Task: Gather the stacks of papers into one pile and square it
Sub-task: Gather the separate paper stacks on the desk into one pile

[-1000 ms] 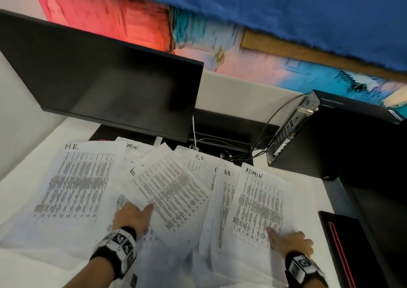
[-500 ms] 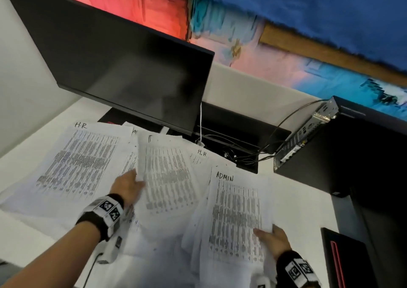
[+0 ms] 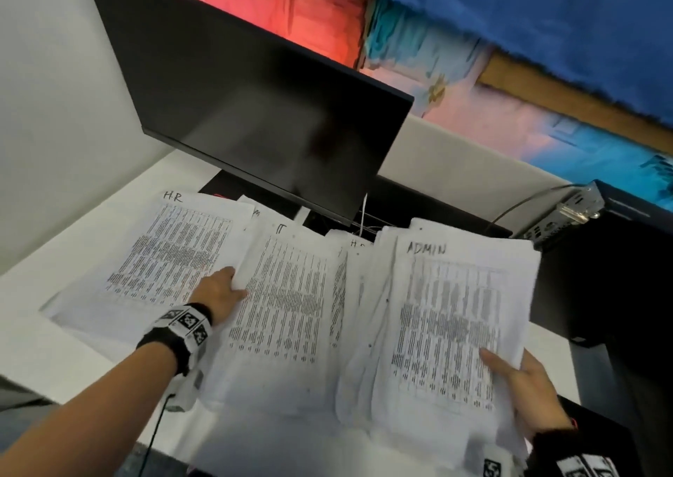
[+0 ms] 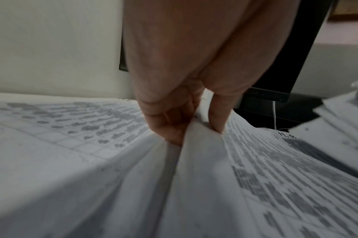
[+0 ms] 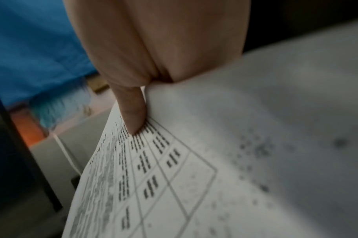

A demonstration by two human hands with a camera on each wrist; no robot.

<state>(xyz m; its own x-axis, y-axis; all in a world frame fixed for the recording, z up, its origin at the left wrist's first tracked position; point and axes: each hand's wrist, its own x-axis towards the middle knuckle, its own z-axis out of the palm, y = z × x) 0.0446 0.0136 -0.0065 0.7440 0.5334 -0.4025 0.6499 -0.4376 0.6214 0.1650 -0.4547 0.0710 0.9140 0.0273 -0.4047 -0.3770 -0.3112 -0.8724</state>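
Printed sheets lie spread over a white desk (image 3: 553, 360). My left hand (image 3: 224, 289) pinches the left edge of the middle stack marked IT (image 3: 287, 312); in the left wrist view the thumb sits on top and the fingers (image 4: 170, 124) curl under the lifted edge of that IT stack (image 4: 255, 177). My right hand (image 3: 524, 385) grips the lower right corner of the ADMIN stack (image 3: 448, 312), raised off the desk, thumb (image 5: 133, 109) pressing its ADMIN top sheet (image 5: 174, 161). An H.R stack (image 3: 171, 254) lies flat at the left. More sheets show between the stacks.
A black monitor (image 3: 262, 112) hangs over the desk's back edge, with cables (image 3: 520, 203) behind it. A black computer case (image 3: 612, 258) stands at the right. A grey partition wall (image 3: 54, 112) borders the left. A thin white cord (image 3: 363, 218) hangs below the monitor.
Both hands went from resting on the sheets to gripping stacks. The ADMIN stack has come up off the desk, and the middle stack has been drawn upright and closer to it.
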